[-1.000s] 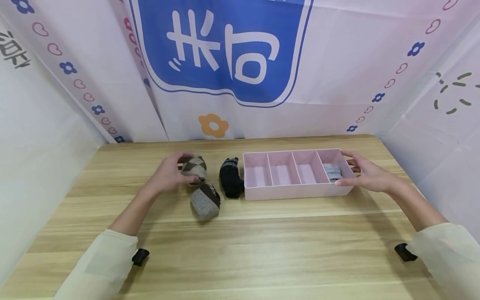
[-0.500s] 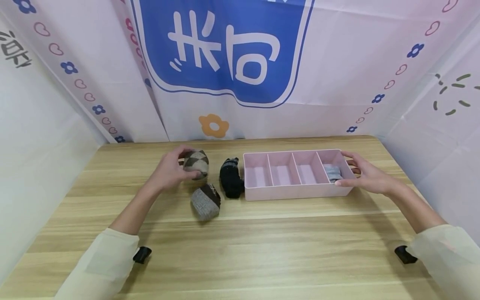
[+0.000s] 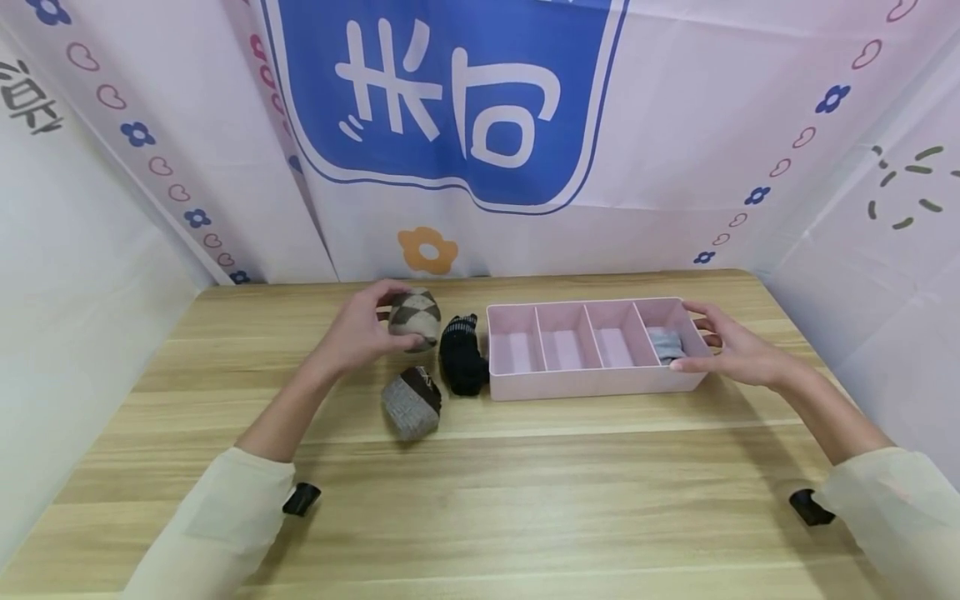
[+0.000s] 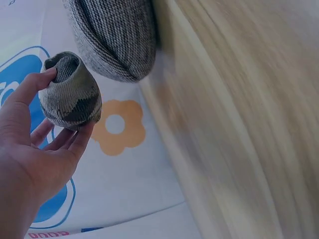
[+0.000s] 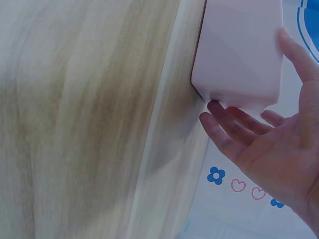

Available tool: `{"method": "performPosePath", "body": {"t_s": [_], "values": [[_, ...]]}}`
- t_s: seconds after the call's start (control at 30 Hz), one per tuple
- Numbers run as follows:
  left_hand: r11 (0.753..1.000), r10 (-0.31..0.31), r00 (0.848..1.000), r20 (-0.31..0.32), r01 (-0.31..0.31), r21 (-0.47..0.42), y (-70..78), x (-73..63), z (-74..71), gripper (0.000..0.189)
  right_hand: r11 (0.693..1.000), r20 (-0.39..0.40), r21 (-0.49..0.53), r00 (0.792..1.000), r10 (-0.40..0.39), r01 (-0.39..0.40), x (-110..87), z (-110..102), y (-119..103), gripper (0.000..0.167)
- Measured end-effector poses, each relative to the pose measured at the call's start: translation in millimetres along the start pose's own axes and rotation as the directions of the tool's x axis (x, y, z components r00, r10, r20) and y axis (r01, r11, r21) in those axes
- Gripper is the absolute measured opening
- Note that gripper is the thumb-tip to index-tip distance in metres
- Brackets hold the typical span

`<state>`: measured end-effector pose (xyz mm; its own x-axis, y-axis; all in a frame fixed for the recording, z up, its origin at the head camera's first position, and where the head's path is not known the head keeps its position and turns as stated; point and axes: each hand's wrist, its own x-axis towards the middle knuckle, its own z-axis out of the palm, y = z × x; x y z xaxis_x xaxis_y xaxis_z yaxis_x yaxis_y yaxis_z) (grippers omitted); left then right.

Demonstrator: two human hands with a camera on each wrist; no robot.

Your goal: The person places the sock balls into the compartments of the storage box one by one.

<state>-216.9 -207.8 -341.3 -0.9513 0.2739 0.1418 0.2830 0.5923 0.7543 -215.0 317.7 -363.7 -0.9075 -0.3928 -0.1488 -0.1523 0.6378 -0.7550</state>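
At the left, your left hand [image 3: 356,333] pinches a rounded beige-and-brown diamond-patterned knit bundle [image 3: 415,321] between thumb and fingers, with the bundle on the hand's right side, towards the box. It looks raised off the pale wood-grain table [image 3: 480,508], and it is too round to show a clear long axis in the head view (the left wrist view shows its hollow opening beside your thumb). Just nearer to you lies a grey-and-dark-brown folded knit bundle [image 3: 411,406]. Next, a long black knit bundle with a pale-striped end [image 3: 462,358] lies lengthwise away from you, between the held bundle and the box, seemingly touching the box's left end. The shallow pink plastic box [image 3: 585,386] runs its long axis left to right; your left hand is nearer its left end. A light-grey folded cloth [image 3: 665,343] sits in the rightmost compartment. At the far right, your right hand [image 3: 738,346] grips the box's right end, thumb at the front corner.

Count: three bundles outside, one cloth inside, one box, three dividers, four compartments.
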Motion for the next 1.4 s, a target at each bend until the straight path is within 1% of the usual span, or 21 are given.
{"method": "performPosePath", "body": {"t_s": [0.47,0.73,1.23,1.4], "values": [[0.998,0.047,0.999,0.001,-0.047,-0.029,18.6,7.6,11.1,0.070,1.000,0.010,-0.012,1.000,0.001,-0.001,2.3,-1.1,2.6,0.102],[0.996,0.076,0.997,0.004,-0.075,-0.053,27.6,12.5,16.8,0.069,1.000,0.020,-0.010,1.000,0.008,-0.007,1.1,-1.2,-0.7,0.102],[0.994,0.094,0.995,0.023,-0.092,-0.057,42.7,22.0,27.1,0.069,1.000,0.015,-0.012,1.000,0.012,-0.012,0.0,-1.5,-0.2,0.104],[0.990,0.123,0.992,0.030,-0.121,-0.071,47.8,25.1,31.1,0.068,1.000,0.010,-0.014,1.000,0.006,-0.006,0.0,-1.3,1.2,0.103]]}}
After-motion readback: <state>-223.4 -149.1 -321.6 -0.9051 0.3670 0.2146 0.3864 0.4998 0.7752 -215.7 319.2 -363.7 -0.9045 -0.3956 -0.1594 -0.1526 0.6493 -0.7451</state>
